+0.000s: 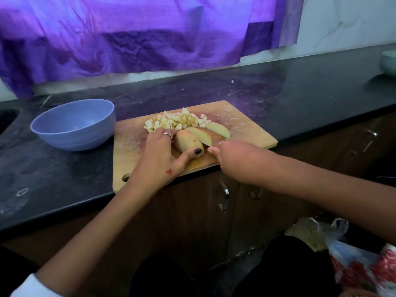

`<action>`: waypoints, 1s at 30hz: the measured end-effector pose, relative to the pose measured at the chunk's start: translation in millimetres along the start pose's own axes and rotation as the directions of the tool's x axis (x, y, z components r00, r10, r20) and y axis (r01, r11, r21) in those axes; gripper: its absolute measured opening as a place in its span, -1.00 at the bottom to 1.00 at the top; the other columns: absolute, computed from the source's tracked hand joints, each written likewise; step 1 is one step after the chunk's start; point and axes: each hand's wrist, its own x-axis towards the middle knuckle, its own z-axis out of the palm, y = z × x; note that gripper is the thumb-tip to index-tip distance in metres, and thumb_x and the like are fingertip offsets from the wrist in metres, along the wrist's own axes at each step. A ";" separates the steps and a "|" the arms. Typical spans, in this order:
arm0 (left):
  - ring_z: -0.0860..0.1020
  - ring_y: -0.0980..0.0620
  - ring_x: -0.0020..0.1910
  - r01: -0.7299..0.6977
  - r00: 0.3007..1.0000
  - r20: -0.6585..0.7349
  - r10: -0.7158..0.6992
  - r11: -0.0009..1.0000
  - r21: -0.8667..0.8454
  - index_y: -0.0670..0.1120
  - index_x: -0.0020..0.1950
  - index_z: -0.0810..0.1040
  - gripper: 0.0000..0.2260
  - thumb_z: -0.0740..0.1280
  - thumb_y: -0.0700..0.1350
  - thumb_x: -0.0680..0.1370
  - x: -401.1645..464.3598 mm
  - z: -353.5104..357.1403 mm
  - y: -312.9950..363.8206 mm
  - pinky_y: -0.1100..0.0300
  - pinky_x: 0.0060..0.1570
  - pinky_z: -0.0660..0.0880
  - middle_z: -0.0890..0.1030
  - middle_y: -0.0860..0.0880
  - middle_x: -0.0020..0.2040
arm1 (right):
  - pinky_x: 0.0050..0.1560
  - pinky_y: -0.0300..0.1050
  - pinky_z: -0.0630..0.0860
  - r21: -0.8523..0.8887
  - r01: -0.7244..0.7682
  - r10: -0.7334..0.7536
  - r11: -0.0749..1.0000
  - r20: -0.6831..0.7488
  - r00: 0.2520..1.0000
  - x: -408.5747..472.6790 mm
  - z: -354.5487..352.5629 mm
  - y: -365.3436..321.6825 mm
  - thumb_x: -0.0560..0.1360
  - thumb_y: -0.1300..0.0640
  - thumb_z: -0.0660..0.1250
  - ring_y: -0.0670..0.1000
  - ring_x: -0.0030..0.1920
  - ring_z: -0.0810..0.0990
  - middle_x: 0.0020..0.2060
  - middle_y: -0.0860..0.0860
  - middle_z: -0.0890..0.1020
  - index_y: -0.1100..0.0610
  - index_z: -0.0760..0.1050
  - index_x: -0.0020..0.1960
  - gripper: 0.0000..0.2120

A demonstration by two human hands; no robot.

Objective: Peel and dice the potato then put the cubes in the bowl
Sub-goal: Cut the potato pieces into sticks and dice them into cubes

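**Potato half-diced on the board, bowl waiting beside it**

The potato [187,143] lies on the wooden cutting board [246,129], near its middle. The left hand [159,154] grasps the uncut chunk, thumb curled along its near side and fingers over the far side, with rings on two fingers. Just to the right of that chunk lie two long slices [217,129], cut faces up, one leaning against the chunk and the other a little farther toward the back of the board.

The right hand [233,159] comes in from the right, its fingers clenched around a knife [206,143]. Only a short, pale strip of the blade shows, resting between the chunk and the nearer slice; the handle is hidden inside the fist.

Behind the potato, toward the board's far edge, sits a heap of small cubes [175,121], touching the left hand's fingertips.

The blue bowl [74,125] stands on the black counter [300,86] just left of the board, upright. No cubes can be seen inside it.

Farther out, a purple cloth [128,35] hangs over the wall behind the counter. A pale green dish [389,62] sits at the counter's far right edge, partly cut off. Below the counter are brown cabinet doors [192,211] with metal handles, and a plastic bag [342,249] lies on the floor at lower right.
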 end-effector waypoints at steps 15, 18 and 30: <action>0.29 0.12 0.30 -0.009 1.000 0.028 0.011 0.997 -0.074 -0.05 0.47 0.31 -0.28 0.32 0.29 0.42 -1.1 -1.0 -2.6 0.32 0.13 0.23 0.41 0.03 0.30 | -0.55 -0.25 0.34 0.083 -0.089 0.082 0.993 0.085 0.993 3.2 -34.8 26.2 0.64 -0.17 -0.09 0.02 -0.52 0.42 -0.40 0.09 0.49 0.18 0.38 -0.14 -0.51; 0.25 0.07 0.39 -0.009 0.999 0.052 0.010 1.000 -0.020 -0.03 0.52 0.24 -0.22 0.27 0.34 0.42 -0.1 2.1 -3.5 0.19 0.32 0.24 0.37 0.01 0.41 | -0.59 -0.35 0.22 0.260 -0.153 0.113 0.954 0.162 0.980 -2.8 -39.2 39.9 0.62 -0.22 -0.08 -0.04 -0.60 0.27 -0.47 0.06 0.37 0.14 0.34 -0.17 -0.51; 0.35 0.03 0.21 -0.138 0.935 0.351 0.051 0.964 0.227 0.05 0.45 0.35 -0.29 0.18 0.40 0.41 30.8 -20.1 11.8 -0.18 0.36 0.25 0.36 0.06 0.07 | -0.60 -0.37 0.15 0.362 -0.146 0.065 0.921 0.225 0.972 -8.0 -38.2 38.5 0.62 -0.22 -0.05 -0.08 -0.65 0.20 -0.50 0.02 0.31 0.13 0.34 -0.20 -0.52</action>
